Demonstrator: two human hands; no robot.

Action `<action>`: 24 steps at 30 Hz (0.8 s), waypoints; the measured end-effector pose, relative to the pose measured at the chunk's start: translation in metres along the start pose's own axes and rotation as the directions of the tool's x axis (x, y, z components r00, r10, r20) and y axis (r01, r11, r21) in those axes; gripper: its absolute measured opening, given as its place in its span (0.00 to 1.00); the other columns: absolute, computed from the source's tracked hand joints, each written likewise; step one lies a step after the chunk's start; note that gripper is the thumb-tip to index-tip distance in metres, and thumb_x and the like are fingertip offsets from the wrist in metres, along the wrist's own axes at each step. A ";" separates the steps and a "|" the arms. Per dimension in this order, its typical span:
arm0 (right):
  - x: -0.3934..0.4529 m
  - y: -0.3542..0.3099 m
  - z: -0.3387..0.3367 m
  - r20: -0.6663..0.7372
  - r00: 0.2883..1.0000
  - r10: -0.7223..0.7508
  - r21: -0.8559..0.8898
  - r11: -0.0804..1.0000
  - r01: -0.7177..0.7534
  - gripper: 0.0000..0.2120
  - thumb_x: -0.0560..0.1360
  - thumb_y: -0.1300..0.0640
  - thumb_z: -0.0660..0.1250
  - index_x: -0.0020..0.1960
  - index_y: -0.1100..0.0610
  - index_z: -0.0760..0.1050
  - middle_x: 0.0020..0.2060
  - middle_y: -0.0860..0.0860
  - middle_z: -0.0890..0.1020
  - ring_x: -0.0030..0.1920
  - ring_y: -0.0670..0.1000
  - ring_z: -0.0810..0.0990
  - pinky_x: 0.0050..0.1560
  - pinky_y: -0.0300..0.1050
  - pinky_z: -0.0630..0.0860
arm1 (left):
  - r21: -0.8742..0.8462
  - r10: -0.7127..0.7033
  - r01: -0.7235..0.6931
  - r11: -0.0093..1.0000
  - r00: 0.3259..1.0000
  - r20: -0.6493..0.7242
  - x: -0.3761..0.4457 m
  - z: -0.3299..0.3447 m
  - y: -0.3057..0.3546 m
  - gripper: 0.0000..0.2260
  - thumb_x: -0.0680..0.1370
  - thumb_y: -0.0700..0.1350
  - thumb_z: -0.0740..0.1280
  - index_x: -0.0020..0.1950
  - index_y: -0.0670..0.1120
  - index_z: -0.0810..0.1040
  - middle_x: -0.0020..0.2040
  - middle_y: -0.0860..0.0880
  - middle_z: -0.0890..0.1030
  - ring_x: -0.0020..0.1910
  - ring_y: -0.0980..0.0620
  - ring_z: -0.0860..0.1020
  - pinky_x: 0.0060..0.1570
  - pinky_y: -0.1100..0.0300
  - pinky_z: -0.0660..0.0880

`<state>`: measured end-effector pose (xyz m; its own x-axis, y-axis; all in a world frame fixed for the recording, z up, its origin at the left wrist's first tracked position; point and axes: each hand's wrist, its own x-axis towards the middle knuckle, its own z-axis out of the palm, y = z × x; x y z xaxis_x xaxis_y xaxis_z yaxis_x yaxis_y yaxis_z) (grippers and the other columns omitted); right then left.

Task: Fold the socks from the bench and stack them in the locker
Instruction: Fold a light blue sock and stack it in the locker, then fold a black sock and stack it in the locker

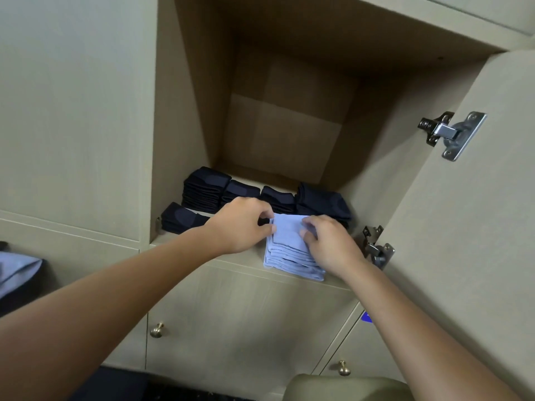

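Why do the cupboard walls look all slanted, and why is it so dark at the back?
Head view: the wide-angle lens bends and tilts straight edges, so the locker and its open door lean outward. Head view: little light reaches the back panel, so it looks brown and shadowed. The light blue socks near the front look brighter, slightly soft.

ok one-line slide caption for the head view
Both hands, left and right, settle light blue folded socks in the locker.
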<state>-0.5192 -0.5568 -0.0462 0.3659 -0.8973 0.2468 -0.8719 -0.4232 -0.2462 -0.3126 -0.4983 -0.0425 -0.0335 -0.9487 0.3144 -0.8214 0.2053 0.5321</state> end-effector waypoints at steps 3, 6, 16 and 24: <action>-0.001 -0.009 0.002 0.063 0.995 -0.083 0.011 0.997 0.083 0.25 0.84 0.44 0.56 0.79 0.51 0.64 0.77 0.51 0.68 0.76 0.53 0.64 0.76 0.50 0.62 | 0.016 -0.011 0.011 1.000 1.000 -0.020 -0.004 -0.008 -0.003 0.09 0.80 0.52 0.70 0.57 0.50 0.82 0.54 0.54 0.83 0.47 0.52 0.81 0.50 0.55 0.77; -0.001 -0.016 0.009 0.196 0.977 -0.085 -0.070 0.992 0.101 0.30 0.83 0.36 0.48 0.82 0.43 0.51 0.82 0.50 0.56 0.81 0.52 0.52 0.80 0.52 0.51 | 0.044 -0.006 0.007 0.999 0.999 -0.039 -0.009 -0.016 -0.005 0.08 0.80 0.52 0.69 0.56 0.49 0.82 0.51 0.54 0.82 0.47 0.54 0.79 0.47 0.58 0.72; -0.005 -0.023 0.016 0.169 0.985 -0.021 -0.117 0.992 0.041 0.31 0.82 0.34 0.42 0.82 0.43 0.51 0.80 0.51 0.61 0.79 0.56 0.56 0.78 0.55 0.52 | 0.139 -0.024 0.026 0.990 1.000 -0.016 -0.051 -0.054 -0.014 0.07 0.81 0.54 0.68 0.54 0.54 0.82 0.49 0.59 0.83 0.47 0.60 0.80 0.51 0.57 0.78; -0.016 -0.066 0.006 -0.038 0.974 -0.223 0.001 0.975 0.223 0.18 0.84 0.46 0.57 0.69 0.51 0.73 0.63 0.47 0.78 0.66 0.50 0.70 0.61 0.45 0.68 | 0.221 -0.035 0.035 0.975 0.999 -0.006 -0.108 -0.082 -0.042 0.06 0.80 0.55 0.69 0.51 0.55 0.81 0.44 0.60 0.80 0.45 0.58 0.79 0.48 0.56 0.77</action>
<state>-0.4657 -0.5149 -0.0396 0.5386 -0.7748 0.3311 -0.7679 -0.6131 -0.1855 -0.2278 -0.3851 -0.0348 -0.0011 -0.9537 0.3007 -0.9277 0.1132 0.3556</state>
